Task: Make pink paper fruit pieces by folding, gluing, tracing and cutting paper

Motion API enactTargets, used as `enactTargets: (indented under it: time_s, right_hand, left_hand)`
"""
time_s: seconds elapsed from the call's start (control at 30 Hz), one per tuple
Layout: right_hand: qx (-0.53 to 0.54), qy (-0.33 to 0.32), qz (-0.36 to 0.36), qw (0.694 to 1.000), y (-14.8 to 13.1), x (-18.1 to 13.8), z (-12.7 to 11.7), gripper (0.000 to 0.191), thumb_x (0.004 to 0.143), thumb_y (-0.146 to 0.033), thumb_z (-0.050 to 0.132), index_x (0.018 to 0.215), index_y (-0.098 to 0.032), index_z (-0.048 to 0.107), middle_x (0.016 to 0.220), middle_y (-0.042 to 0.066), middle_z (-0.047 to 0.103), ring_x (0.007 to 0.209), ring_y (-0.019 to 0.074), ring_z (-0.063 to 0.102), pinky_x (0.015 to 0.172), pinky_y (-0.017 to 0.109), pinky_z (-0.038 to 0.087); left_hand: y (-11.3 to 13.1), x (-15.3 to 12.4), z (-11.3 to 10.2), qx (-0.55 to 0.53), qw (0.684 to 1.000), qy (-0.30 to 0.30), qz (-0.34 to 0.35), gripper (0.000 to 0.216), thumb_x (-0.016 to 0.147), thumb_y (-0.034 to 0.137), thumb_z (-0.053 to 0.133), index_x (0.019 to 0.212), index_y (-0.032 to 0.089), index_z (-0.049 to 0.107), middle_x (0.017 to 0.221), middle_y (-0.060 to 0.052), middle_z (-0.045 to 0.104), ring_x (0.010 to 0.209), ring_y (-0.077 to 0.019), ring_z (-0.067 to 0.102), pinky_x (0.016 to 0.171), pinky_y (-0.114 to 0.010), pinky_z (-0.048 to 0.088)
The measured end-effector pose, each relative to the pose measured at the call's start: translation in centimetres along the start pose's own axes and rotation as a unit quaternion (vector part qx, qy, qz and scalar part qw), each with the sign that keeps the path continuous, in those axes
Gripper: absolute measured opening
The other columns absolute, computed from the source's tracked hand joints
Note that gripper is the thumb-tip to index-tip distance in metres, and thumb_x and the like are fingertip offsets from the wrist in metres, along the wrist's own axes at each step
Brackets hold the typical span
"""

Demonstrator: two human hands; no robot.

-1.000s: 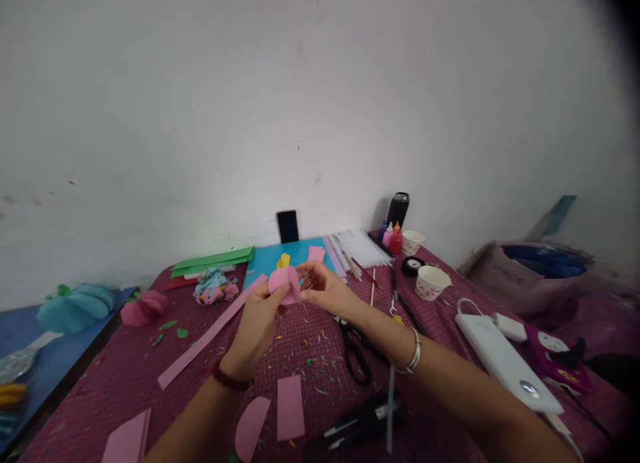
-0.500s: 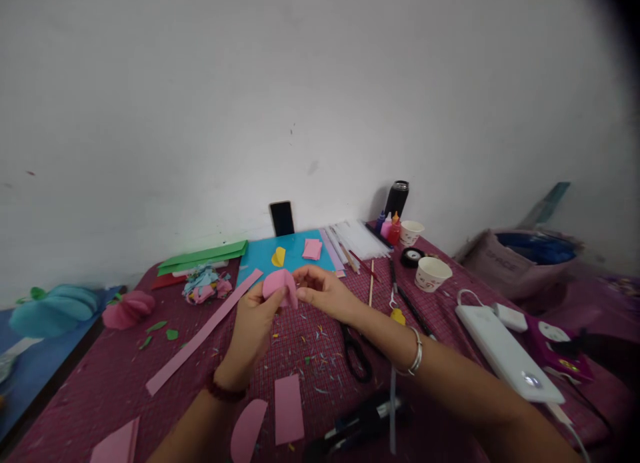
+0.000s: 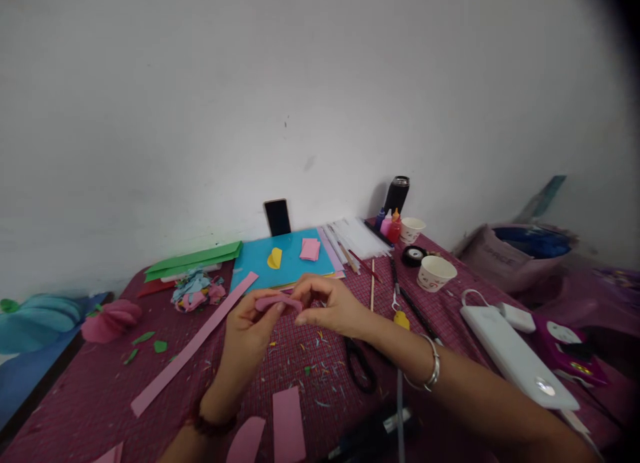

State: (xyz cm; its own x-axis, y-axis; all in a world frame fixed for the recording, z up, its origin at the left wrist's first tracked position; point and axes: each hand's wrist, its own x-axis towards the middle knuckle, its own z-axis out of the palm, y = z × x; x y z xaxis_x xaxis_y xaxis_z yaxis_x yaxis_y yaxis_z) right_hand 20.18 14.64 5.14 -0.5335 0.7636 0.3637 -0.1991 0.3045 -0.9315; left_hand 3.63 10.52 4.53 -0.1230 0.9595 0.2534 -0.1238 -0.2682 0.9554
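Observation:
Both hands meet over the maroon cloth (image 3: 100, 390), pinching a small pink paper piece (image 3: 278, 303) between them. My left hand (image 3: 249, 333) grips its left end with thumb and fingers closed. My right hand (image 3: 330, 306) pinches the right end, a silver bangle on that wrist. The piece now lies nearly flat, seen edge-on. Black scissors (image 3: 361, 368) lie just right of the hands. A pink rectangle (image 3: 289, 434) and a rounded pink cut-out (image 3: 246, 442) lie in front of me.
A long pink strip (image 3: 193, 346) runs to the left; blue sheet (image 3: 285, 260), green sheets (image 3: 193, 258), a phone (image 3: 277, 216) against the wall. Two paper cups (image 3: 435, 272), glue bottles (image 3: 390, 226), a flask (image 3: 397, 194), white power bank (image 3: 515, 356) right. Pink paper ball (image 3: 107, 320) left.
The pink piece has been lowered and turned from facing me to lying flat between the fingers. The view has shifted slightly, with the hands a little lower and nearer the cloth.

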Motion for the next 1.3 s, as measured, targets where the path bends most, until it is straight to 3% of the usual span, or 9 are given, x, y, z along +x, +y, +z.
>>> enactTargets:
  time_s: [0.13,0.27,0.57,0.73,0.9,1.07,1.3]
  right_hand:
    - [0.031,-0.009,0.022,0.999,0.1,-0.1,-0.1,0.020,0.069,-0.030,0.076,0.082,-0.020,0.064,0.069,-0.002,0.057,0.061,0.0114,0.049,0.059,0.028,0.039]
    - [0.015,-0.018,0.020,1.000,0.2,-0.1,-0.2,0.017,0.072,-0.030,0.073,0.082,-0.020,0.065,0.074,-0.001,0.059,0.064,0.0118,0.050,0.059,0.027,0.040]
    - [0.025,-0.011,0.049,0.998,0.6,-0.2,-0.6,0.018,0.068,-0.026,0.075,0.081,-0.020,0.063,0.071,-0.003,0.057,0.062,0.0106,0.049,0.059,0.027,0.039]
    - [0.077,-0.025,0.068,0.994,1.5,-0.2,-0.8,0.025,0.064,-0.023,0.078,0.082,-0.020,0.062,0.073,-0.003,0.060,0.063,0.0103,0.053,0.061,0.026,0.041]
    - [0.139,-0.059,0.068,0.986,1.7,-0.3,-0.7,0.026,0.066,-0.018,0.077,0.087,-0.020,0.062,0.080,-0.003,0.064,0.068,0.0093,0.059,0.066,0.025,0.045]
    - [0.163,-0.067,0.073,0.982,1.7,-0.2,-0.9,0.023,0.069,-0.025,0.077,0.087,-0.019,0.065,0.079,-0.002,0.066,0.067,0.0088,0.059,0.066,0.024,0.047]
    - [0.163,-0.073,0.073,0.981,2.0,-0.2,-0.6,0.028,0.066,-0.033,0.080,0.083,-0.016,0.064,0.077,-0.001,0.066,0.067,0.0090,0.059,0.066,0.023,0.047]
  left_hand:
    - [-0.5,0.3,0.1,-0.104,0.991,-0.047,-0.072,0.004,0.072,0.020,0.073,0.074,0.019,0.070,0.077,-0.002,0.071,0.076,-0.0169,0.064,0.073,-0.029,0.050]
    - [-0.8,0.5,0.3,-0.158,0.980,-0.044,-0.115,0.007,0.068,0.019,0.076,0.072,0.018,0.070,0.075,-0.001,0.069,0.071,-0.0146,0.062,0.068,-0.027,0.049]
    - [-0.8,0.5,0.9,-0.176,0.977,-0.027,-0.121,0.005,0.070,0.018,0.074,0.069,0.018,0.069,0.071,0.000,0.067,0.070,-0.0138,0.061,0.068,-0.026,0.051]
    - [-0.9,0.7,0.7,-0.218,0.965,0.009,-0.147,0.009,0.070,0.020,0.075,0.067,0.017,0.067,0.069,0.001,0.066,0.066,-0.0122,0.062,0.065,-0.025,0.053]
    - [-1.4,0.7,0.3,-0.288,0.929,0.075,-0.220,0.010,0.069,0.016,0.077,0.071,0.016,0.067,0.071,0.002,0.068,0.065,-0.0089,0.064,0.062,-0.019,0.056]
    - [-1.3,0.3,0.4,-0.333,0.901,0.076,-0.268,0.005,0.079,0.010,0.067,0.080,0.015,0.067,0.075,0.001,0.071,0.062,-0.0081,0.066,0.057,-0.016,0.057]
    - [-1.1,0.1,0.9,-0.324,0.900,0.080,-0.282,0.003,0.080,0.012,0.067,0.078,0.014,0.066,0.067,0.002,0.069,0.053,-0.0076,0.064,0.047,-0.015,0.053]
